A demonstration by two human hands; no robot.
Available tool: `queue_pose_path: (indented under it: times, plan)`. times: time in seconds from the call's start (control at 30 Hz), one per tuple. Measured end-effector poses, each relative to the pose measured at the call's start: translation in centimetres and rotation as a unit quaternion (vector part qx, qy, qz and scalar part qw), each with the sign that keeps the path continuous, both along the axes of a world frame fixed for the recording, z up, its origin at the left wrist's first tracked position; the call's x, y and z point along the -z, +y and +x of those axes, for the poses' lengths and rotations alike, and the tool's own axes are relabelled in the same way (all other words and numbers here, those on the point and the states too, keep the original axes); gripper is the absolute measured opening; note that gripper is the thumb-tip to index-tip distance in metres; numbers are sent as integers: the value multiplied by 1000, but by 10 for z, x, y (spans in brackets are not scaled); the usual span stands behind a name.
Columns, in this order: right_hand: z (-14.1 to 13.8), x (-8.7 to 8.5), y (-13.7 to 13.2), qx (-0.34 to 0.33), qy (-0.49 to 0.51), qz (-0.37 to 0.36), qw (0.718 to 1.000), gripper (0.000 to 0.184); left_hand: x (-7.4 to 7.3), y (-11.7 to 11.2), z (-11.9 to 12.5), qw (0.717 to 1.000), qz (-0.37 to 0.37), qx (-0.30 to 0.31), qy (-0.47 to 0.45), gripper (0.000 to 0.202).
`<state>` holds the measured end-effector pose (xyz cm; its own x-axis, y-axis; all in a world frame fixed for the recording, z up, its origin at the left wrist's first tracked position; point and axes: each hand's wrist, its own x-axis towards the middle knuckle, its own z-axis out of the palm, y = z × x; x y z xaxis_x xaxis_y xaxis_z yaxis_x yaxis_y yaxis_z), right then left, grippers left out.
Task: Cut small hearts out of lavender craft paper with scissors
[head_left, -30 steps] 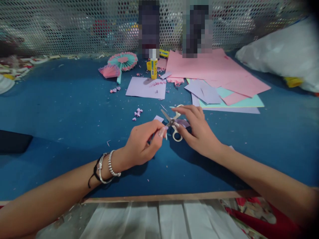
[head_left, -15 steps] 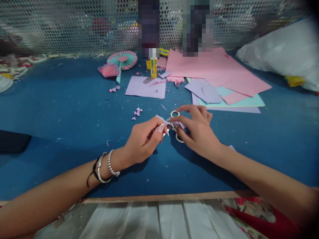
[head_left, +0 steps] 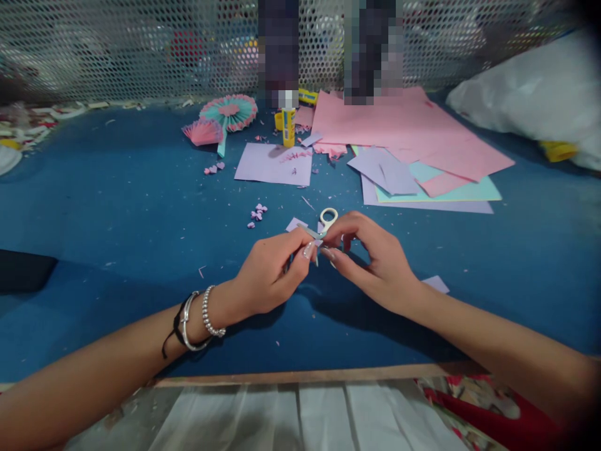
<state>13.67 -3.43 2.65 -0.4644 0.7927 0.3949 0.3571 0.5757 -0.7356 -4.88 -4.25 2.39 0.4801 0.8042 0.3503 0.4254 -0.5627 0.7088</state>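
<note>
My left hand is closed in a pinch on a small piece of lilac paper. My right hand meets it from the other side, thumb and forefinger closed at the same piece; the fingers partly cover it. Just behind the fingertips is a pair of scissors with a white handle loop, its blades pointing left and the rest hidden by my right hand. A lilac scrap lies by the blades. To the left sit several tiny lilac paper hearts.
A glue stick stands upright by a lilac sheet. Pleated paper fans lie at back left, pink sheets at back right. A white plastic bag is far right, a dark flat object at left.
The right hand has come off the scissors, and its thumb and forefinger have closed at the lilac piece. The scissors now show behind the fingers. My left hand has barely moved.
</note>
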Motion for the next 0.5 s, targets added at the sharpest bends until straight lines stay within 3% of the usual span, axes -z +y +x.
queue_pose_path:
  times: [0.5]
  plan:
    - [0, 6, 4, 37, -52, 111, 992, 13, -4, 2, 2, 994, -66, 37, 78, 23]
